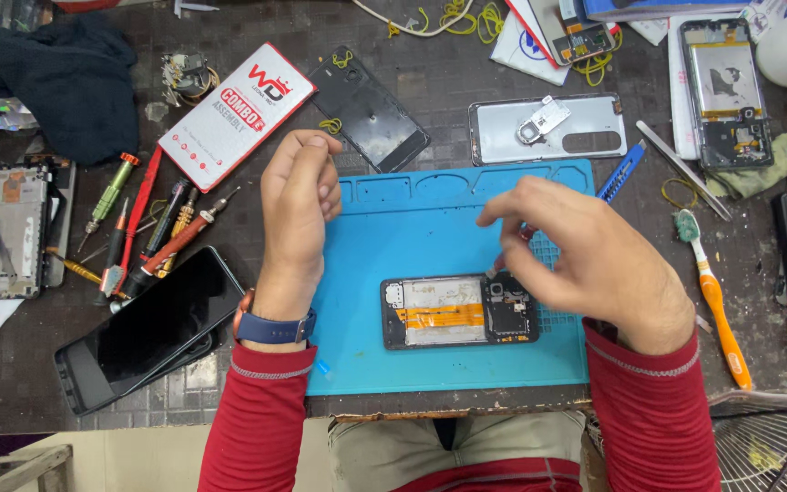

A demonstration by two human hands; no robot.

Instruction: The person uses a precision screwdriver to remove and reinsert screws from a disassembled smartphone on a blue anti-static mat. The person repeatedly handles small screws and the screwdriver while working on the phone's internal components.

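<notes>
An opened phone (453, 312) with its back cover off lies on a blue work mat (412, 228), showing an orange strip and a dark board. My right hand (585, 260) hovers over the phone's right end, thumb and forefinger pinched close together just above its upper edge; whether a tiny part is between them I cannot tell. My left hand (298, 205) is raised over the mat's left edge with fingers loosely curled and nothing visible in it. A blue watch sits on that wrist.
Several screwdrivers (152, 241) lie left of the mat beside a black phone screen (152, 328) and a white-and-red flat box (234, 114). Behind the mat are a black back cover (371, 109) and a silver one (548, 128). An orange-handled brush (717, 305), tweezers and a blue tool lie right.
</notes>
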